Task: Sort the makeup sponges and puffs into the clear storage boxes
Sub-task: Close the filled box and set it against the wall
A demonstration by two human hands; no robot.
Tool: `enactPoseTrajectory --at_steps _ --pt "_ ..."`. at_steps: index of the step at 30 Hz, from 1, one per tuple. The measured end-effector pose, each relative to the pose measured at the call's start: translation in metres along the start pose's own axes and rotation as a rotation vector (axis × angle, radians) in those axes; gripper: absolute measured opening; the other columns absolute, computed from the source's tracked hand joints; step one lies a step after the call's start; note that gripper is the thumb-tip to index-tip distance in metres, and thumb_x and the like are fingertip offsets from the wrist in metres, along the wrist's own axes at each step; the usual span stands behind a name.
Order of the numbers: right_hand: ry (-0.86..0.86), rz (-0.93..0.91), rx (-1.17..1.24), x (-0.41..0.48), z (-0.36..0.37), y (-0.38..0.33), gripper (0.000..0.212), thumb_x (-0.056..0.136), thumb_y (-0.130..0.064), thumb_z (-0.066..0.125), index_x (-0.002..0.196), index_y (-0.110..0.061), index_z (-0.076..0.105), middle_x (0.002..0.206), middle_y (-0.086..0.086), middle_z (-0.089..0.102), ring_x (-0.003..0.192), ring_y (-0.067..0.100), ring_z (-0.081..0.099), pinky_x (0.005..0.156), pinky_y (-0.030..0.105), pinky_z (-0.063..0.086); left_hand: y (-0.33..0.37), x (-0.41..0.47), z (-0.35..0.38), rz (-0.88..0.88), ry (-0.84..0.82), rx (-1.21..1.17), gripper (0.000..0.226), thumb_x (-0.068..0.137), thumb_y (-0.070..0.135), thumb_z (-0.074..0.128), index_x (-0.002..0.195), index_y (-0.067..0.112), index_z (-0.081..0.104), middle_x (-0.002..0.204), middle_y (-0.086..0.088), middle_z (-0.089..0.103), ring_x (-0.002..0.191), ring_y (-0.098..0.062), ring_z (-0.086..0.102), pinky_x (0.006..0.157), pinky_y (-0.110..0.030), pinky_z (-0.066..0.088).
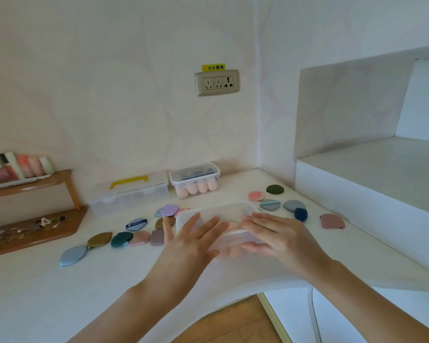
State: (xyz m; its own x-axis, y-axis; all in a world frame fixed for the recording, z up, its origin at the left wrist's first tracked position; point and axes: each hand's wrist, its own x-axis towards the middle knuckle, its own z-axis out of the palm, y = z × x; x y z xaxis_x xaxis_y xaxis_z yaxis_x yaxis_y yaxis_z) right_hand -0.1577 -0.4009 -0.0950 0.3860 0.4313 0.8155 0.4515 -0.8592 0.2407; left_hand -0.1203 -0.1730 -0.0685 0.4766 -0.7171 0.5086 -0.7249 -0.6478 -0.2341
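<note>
The clear, rectangular plastic storage box (218, 212) sits at the middle of the white counter (109, 280), blurred by motion, with something pale peach dimly visible through its near wall.

The left hand (191, 240) comes in from 7 o'clock with the forearm angled up. Its palm faces the box's left near corner, and its fingers are spread wide and straight, touching the plastic without curling round it. The right hand (273, 236) reaches in from 5 o'clock. Its fingers lie flat and close together across the box's right top edge and its thumb runs along the near wall below, so it is a flat hold rather than a clenched one.

From 9 to 8 o'clock of the box lie soft, flat puffs:
- a lilac round puff (169, 210)
- a pale blue puff with a navy band (136, 224)
- a mustard oval puff (99, 239)
- a dark teal puff (121, 239)
- a pink puff (139, 238)
- a mauve puff (157, 236)
- a light blue teardrop puff (73, 255)

From 1 to 3 o'clock are more:
- a pink patterned round puff (256, 196)
- a dark green round puff (275, 189)
- a grey-blue puff (294, 205)
- a fuzzy navy ball (301, 214)
- a dusty rose puff (332, 221)

At 12 o'clock, against the wall, stands a lidded clear box of peach egg-shaped sponges (195, 180). At 11 o'clock is a clear case with a yellow handle (129, 191), and a wooden shelf (32, 181) stands at 10 o'clock.
</note>
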Motion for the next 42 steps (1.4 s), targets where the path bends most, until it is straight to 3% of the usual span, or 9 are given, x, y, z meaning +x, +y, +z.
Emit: enactPoseTrajectory --at_steps 5,7,10,17,23,27,30,37,42 --pt "-0.091 0.042 0.081 -0.011 0.006 -0.022 0.033 0.083 -0.038 0.065 0.102 -0.011 0.073 0.106 0.0 0.073 0.098 0.014 0.069 0.083 0.03 0.058 0.013 -0.01 -0.013 0.042 -0.204 0.024 0.068 0.028 0.041 0.093 0.09 0.019 0.076 0.085 0.005 0.074 0.072 -0.008 0.07 0.057 -0.019 0.054" --pt "-0.121 0.101 0.138 -0.012 0.006 -0.029 0.035 0.082 -0.038 0.062 0.104 -0.012 0.072 0.11 0.0 0.071 0.103 0.014 0.068 0.089 0.026 0.054 0.019 0.0 -0.024 0.005 -0.314 0.081 0.069 0.051 0.034 0.088 0.112 0.011 0.066 0.096 -0.001 0.071 0.081 -0.013 0.069 0.062 -0.023 0.054" --pt "-0.123 0.241 0.241 -0.014 0.008 -0.036 0.037 0.081 -0.039 0.06 0.106 -0.013 0.071 0.115 -0.001 0.069 0.108 0.011 0.064 0.091 0.025 0.053 0.021 0.017 -0.022 -0.043 -0.51 0.126 0.067 0.093 0.027 0.052 0.147 0.006 0.017 0.134 -0.012 0.048 0.114 -0.029 0.055 0.087 -0.035 0.045" --pt "-0.083 0.327 0.309 -0.015 0.008 -0.042 0.043 0.069 -0.025 0.075 0.109 -0.011 0.071 0.114 0.002 0.07 0.109 0.012 0.063 0.092 0.028 0.053 0.051 0.039 -0.031 -0.08 -0.69 0.218 0.037 0.09 0.01 0.058 0.124 -0.001 0.049 0.122 -0.016 0.057 0.111 -0.032 0.056 0.092 -0.039 0.044" --pt "-0.008 0.382 0.366 -0.016 0.012 -0.047 0.053 0.061 -0.012 0.083 0.112 -0.009 0.069 0.114 0.002 0.069 0.113 0.007 0.052 0.097 0.019 0.045 0.069 0.03 -0.034 -0.069 -0.623 0.267 0.039 0.094 -0.006 0.039 0.132 -0.014 0.031 0.123 -0.032 0.048 0.111 -0.05 0.05 0.093 -0.052 0.044" --pt "-0.005 0.387 0.34 -0.017 0.014 -0.047 0.055 0.061 -0.011 0.085 0.113 -0.007 0.069 0.114 0.004 0.069 0.112 0.007 0.052 0.096 0.019 0.046 0.07 0.031 -0.032 -0.155 -0.621 0.228 0.04 0.099 0.007 0.029 0.134 -0.011 0.03 0.135 -0.032 0.038 0.123 -0.046 0.041 0.102 -0.047 0.036" --pt "0.001 0.409 0.35 -0.017 0.016 -0.048 0.056 0.06 -0.008 0.086 0.114 -0.008 0.069 0.115 0.005 0.068 0.113 0.009 0.052 0.094 0.024 0.049 0.068 0.029 -0.028 -0.257 -0.52 0.059 0.041 0.094 -0.004 0.038 0.132 -0.015 0.028 0.122 -0.034 0.047 0.108 -0.049 0.052 0.091 -0.051 0.046" --pt "-0.039 0.517 0.322 -0.017 0.018 -0.054 0.055 0.065 -0.012 0.084 0.117 -0.01 0.066 0.122 0.002 0.065 0.124 0.014 0.052 0.094 0.026 0.048 0.077 0.028 -0.01 -0.234 -0.536 0.303 0.042 0.098 -0.003 0.025 0.136 -0.017 0.015 0.131 -0.051 0.027 0.122 -0.062 0.034 0.099 -0.058 0.036" --pt "-0.075 0.418 0.11 -0.011 0.017 -0.054 0.05 0.06 -0.02 0.086 0.107 -0.012 0.072 0.113 0.002 0.07 0.114 0.026 0.062 0.084 0.032 0.054 0.059 0.012 -0.006 -0.205 -0.469 0.274 0.047 0.096 -0.001 0.032 0.14 -0.009 0.016 0.144 -0.035 0.025 0.134 -0.044 0.03 0.108 -0.045 0.031"
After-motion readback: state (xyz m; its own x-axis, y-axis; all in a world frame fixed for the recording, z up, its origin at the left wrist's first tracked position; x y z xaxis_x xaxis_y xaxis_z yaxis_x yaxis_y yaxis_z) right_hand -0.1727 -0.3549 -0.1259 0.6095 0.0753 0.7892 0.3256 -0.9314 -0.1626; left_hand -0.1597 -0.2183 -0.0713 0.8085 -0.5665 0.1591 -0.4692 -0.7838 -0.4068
